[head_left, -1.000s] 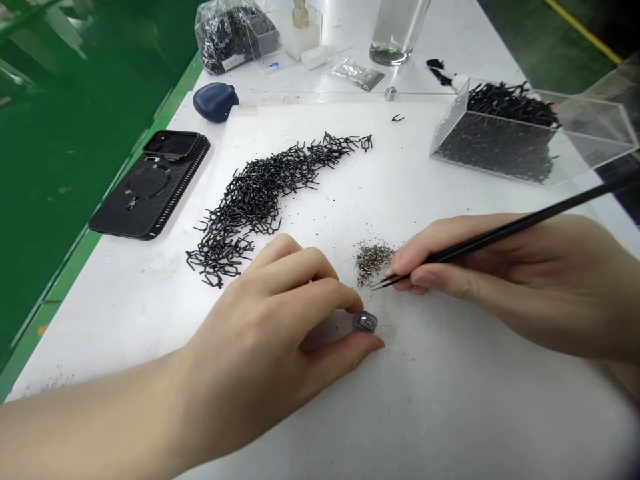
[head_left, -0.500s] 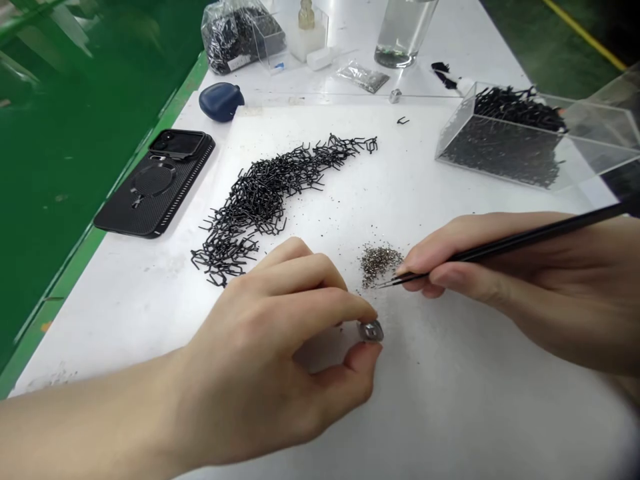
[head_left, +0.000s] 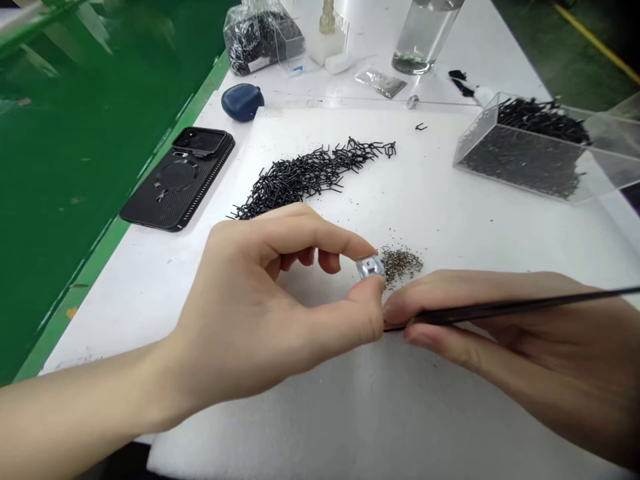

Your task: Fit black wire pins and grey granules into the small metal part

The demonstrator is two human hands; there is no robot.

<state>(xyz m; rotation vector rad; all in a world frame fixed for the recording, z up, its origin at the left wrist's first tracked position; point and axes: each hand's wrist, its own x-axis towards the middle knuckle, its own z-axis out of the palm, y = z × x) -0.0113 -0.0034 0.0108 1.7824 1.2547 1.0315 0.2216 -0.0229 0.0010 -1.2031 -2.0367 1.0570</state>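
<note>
Between thumb and forefinger, my left hand (head_left: 280,287) pinches a small shiny metal block (head_left: 371,267), its face with a small dark mark turned up. My right hand (head_left: 505,333) holds black tweezers (head_left: 480,309) close to the left thumb; their tips are hidden behind that thumb. Just beyond both hands lies a pile of tiny brown and silvery pieces (head_left: 403,263) on the white sheet (head_left: 445,200). Farther back, a long heap of black bent pieces (head_left: 305,175) is partly covered by my left hand.
A black phone (head_left: 177,177) and a blue rounded case (head_left: 243,102) lie at the left. A clear box of black pieces (head_left: 525,150) stands at the right. Behind are a glass (head_left: 425,37), a small bag (head_left: 381,83), a metal nut-like piece (head_left: 412,102) and a plastic bag (head_left: 257,40).
My left hand has lifted the metal block and turned it face up. My right hand has drawn the tweezers back from the tiny pieces toward the left thumb. The view has shifted slightly.
</note>
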